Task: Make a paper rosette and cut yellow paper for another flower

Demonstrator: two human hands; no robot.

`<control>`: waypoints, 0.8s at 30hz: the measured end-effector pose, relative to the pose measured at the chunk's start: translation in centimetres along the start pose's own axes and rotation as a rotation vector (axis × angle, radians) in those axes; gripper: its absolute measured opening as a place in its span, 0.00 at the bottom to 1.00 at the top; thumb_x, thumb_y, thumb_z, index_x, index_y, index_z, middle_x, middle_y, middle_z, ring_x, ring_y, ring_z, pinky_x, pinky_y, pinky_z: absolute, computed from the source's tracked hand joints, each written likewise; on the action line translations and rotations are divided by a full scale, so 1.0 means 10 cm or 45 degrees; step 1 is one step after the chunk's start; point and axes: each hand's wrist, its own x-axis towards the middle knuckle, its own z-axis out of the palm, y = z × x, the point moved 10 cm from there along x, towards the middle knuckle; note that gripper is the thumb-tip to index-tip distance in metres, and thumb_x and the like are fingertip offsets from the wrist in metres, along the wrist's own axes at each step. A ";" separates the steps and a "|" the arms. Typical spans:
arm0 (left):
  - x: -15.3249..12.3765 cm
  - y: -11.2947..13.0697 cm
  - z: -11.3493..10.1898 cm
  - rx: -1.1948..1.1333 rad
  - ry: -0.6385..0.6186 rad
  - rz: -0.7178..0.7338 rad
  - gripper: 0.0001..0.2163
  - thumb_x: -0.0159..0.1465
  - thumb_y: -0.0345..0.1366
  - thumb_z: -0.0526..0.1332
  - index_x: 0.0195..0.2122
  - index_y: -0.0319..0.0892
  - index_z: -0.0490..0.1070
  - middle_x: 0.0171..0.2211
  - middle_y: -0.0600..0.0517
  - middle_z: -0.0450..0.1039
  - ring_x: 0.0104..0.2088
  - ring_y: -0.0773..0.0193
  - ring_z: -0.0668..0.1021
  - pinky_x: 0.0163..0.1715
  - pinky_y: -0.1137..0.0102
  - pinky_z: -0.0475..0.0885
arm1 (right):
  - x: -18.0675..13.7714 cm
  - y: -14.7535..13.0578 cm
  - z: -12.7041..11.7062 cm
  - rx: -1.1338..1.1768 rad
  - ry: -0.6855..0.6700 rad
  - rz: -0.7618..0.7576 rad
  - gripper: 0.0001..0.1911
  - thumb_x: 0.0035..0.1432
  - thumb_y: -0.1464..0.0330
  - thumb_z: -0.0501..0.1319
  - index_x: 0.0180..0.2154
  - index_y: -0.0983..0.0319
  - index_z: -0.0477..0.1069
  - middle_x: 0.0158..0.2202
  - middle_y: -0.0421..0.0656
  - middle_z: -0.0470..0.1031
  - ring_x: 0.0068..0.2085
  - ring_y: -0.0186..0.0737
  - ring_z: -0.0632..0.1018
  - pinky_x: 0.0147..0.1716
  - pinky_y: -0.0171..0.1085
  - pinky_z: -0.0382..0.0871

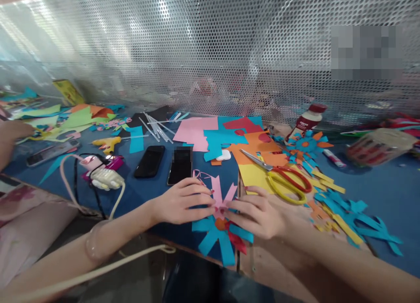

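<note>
A paper flower with blue strip petals (225, 250) and an orange round centre (221, 224) lies at the table's front edge. Pink paper strips (217, 190) with notched ends stand out above it. My left hand (187, 201) comes in from the left, its fingertips pinching the pink paper. From the other side my right hand (257, 211) closes on the same pink paper, thumb and fingers meeting near its lower part. Partly under the right hand is a red paper piece (237, 242). The exact grip of the fingertips is partly hidden.
Scissors (288, 185) with red and yellow handles lie right of my hands on coloured sheets. Two phones (149, 162), a yellow glue gun (108, 143) and plugs with cables (104, 177) are at the left. A bottle (306, 121) and jar (382, 146) stand right. Another person's hand (15, 132) is far left.
</note>
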 end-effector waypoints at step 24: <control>-0.05 0.24 0.24 0.136 -0.050 0.371 0.13 0.59 0.27 0.59 0.45 0.43 0.72 0.40 0.43 0.77 0.46 0.53 0.76 0.52 0.55 0.64 | -0.05 0.15 0.36 0.224 -0.672 0.160 0.15 0.64 0.71 0.50 0.48 0.54 0.70 0.43 0.41 0.73 0.43 0.42 0.66 0.42 0.41 0.61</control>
